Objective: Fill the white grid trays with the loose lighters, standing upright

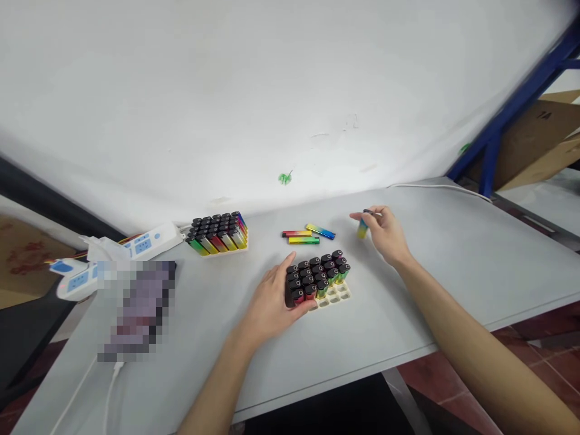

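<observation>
A cream tray (335,297) holds several upright lighters (318,275) with black tops, and some sockets along its front and right side are bare. My left hand (270,300) is wrapped round the left side of this tray, thumb at its front edge. To the right and behind the tray, my right hand (383,232) pinches an upright lighter (362,228), yellow and blue and slightly blurred, above the table. Three loose lighters lie flat behind the tray: a red-yellow one (296,234), a green-yellow one (304,240) and a yellow-blue one (320,231).
Toward the back left stands a second tray (226,252) packed with upright lighters. A white power strip (154,240) with plugs and a pixelated dark object (142,308) with a cable lie at the left. The wall (272,109) borders the grey table (362,344); cardboard boxes (539,136) are at right.
</observation>
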Action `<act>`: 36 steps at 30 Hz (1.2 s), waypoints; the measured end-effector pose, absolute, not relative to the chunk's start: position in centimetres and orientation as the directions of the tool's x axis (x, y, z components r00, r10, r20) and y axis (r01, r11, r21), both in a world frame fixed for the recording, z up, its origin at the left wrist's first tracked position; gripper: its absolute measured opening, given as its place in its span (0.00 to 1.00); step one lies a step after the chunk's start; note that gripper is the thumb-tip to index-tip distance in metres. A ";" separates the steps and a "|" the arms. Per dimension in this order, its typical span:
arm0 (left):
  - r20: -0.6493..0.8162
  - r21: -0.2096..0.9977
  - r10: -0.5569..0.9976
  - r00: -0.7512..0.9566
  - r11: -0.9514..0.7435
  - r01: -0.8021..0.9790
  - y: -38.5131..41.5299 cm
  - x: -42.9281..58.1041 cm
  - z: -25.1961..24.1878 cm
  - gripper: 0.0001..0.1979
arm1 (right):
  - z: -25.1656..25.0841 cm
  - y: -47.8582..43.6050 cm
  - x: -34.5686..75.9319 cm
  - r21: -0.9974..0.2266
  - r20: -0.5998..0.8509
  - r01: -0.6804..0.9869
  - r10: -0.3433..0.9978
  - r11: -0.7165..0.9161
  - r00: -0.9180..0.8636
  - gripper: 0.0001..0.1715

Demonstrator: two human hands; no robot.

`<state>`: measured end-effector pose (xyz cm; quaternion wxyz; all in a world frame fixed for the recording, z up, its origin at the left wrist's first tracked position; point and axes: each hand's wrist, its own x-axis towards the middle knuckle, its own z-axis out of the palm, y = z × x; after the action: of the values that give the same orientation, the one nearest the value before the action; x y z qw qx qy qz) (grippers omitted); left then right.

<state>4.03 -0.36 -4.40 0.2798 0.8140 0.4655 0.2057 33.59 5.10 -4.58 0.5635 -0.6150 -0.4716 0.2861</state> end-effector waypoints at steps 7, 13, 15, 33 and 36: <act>0.069 0.624 0.879 0.473 -0.408 0.666 -0.4 4.0 -4.3 0.45 | -4.2 4.7 32.4 -1.000 -0.005 0.000 0.933 -0.005 0.360 0.22; 0.077 0.624 0.885 0.459 -0.402 0.670 -0.3 4.1 -4.5 0.46 | -4.1 4.5 32.1 -1.000 -0.026 -0.013 0.958 -0.023 0.287 0.22; 0.075 0.620 0.887 0.455 -0.399 0.676 -0.3 4.1 -4.4 0.46 | -3.9 4.3 32.0 -0.999 -0.022 -0.037 0.971 -0.013 0.240 0.26; 0.054 0.640 0.900 0.433 -0.364 0.677 -0.4 4.2 -4.1 0.45 | -3.9 4.2 30.8 -0.967 -0.184 -0.189 0.981 -0.170 0.058 0.25; 0.048 0.639 0.899 0.436 -0.363 0.678 -0.4 4.2 -3.9 0.45 | -4.1 4.3 30.8 -0.956 -0.224 -0.214 0.971 -0.201 0.088 0.27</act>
<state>4.23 -0.44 -3.93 0.2763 0.8010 0.4922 0.1995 30.82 4.30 -4.05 0.5190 -0.5241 -0.3608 0.5708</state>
